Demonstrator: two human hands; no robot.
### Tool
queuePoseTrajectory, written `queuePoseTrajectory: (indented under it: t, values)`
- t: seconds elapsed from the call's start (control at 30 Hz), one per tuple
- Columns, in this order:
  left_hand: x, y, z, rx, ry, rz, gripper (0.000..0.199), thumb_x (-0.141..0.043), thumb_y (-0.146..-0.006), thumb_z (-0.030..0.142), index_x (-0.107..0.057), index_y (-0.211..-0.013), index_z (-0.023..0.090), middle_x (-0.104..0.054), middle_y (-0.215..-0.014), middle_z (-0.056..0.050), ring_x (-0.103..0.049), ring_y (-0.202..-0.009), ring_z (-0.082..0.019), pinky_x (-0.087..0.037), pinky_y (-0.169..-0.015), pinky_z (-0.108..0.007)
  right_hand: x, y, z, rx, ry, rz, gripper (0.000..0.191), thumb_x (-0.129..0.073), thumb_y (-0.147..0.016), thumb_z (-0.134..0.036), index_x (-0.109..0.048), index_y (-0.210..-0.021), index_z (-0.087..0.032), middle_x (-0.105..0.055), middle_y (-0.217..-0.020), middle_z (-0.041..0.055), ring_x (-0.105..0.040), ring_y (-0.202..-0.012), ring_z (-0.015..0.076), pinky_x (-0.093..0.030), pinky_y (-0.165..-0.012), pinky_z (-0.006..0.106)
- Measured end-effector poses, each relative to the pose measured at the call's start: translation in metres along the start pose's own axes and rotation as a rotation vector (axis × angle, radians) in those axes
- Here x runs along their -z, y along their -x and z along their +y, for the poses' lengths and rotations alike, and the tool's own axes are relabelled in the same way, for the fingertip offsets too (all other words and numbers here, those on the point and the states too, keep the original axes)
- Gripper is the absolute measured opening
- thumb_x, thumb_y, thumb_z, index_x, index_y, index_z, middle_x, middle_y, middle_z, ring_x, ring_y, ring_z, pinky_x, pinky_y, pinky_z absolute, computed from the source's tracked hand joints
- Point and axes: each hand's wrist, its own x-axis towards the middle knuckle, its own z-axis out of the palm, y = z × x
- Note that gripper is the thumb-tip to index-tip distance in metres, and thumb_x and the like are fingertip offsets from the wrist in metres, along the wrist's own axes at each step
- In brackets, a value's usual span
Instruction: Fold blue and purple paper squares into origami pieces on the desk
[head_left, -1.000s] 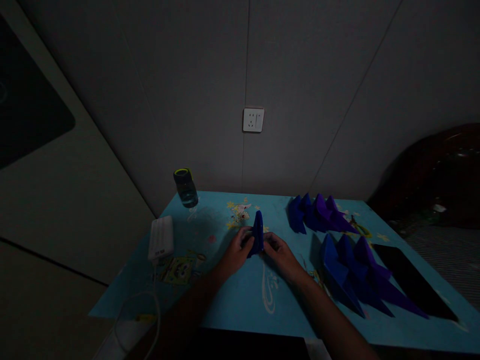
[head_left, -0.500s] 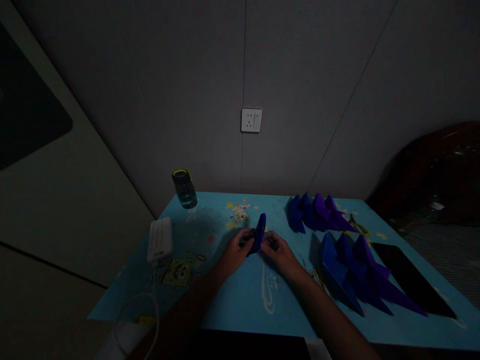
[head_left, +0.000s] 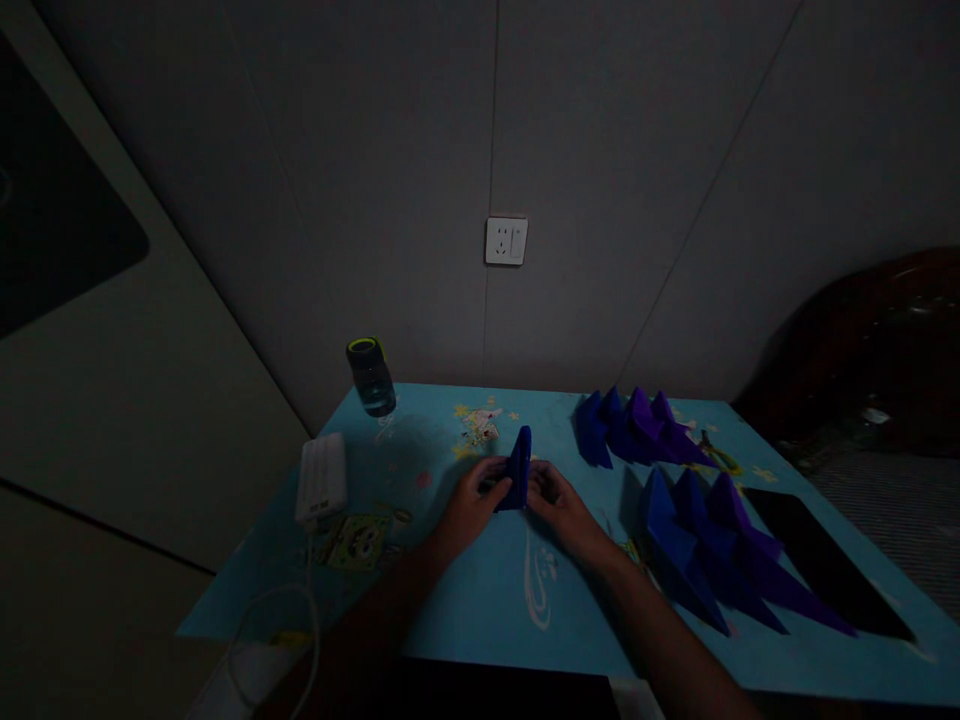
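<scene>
Above the middle of the table, my left hand pinches a dark blue folded paper, which stands up on its edge with the thumb on its near side. My right hand is at the paper's right edge, fingers curled and thumb against its lower corner; the exact contact is hard to see in the dim light. To the right of my right hand is a group of folded paper boats, blue to purple. A second row of blue and purple paper boats stands farther back.
The light blue table has printed cartoon figures. A water bottle stands at the back left, with a white power bank and its cable nearer. A black flat panel and scissors lie on the right. A wall socket is behind.
The folded paper has turned slightly in my hands, so its broad face shows more. Both hands stay in almost the same place. The whole view has shifted very slightly.
</scene>
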Motion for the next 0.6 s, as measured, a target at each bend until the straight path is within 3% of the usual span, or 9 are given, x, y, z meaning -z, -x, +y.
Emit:
queuePoseTrajectory:
  t: [0.23,0.6]
  values:
    - [0.0011,0.0001,0.0021,-0.012,-0.057,0.007,0.032,-0.064,-0.083,0.031,-0.066,-0.114,0.02,-0.071,-0.115,-0.008,-0.064,-0.107,-0.023,-0.049,-0.092,-0.034,-0.0007,-0.0013,0.0014,0.029,0.03,0.001,0.042,-0.076,-0.074,-0.053,-0.059,-0.099,-0.024,-0.066,-0.1,0.0056,-0.061,-0.099,0.0232,-0.048,-0.091,0.039]
    - [0.001,0.0,0.0021,-0.011,-0.048,0.004,0.033,-0.064,-0.083,0.032,-0.063,-0.113,0.019,-0.071,-0.112,-0.009,-0.065,-0.105,-0.022,-0.05,-0.09,-0.033,0.0024,-0.0027,0.0072,0.051,0.067,0.054,0.042,-0.078,-0.072,-0.053,-0.059,-0.095,-0.024,-0.065,-0.098,0.0051,-0.061,-0.097,0.0225,-0.049,-0.086,0.037]
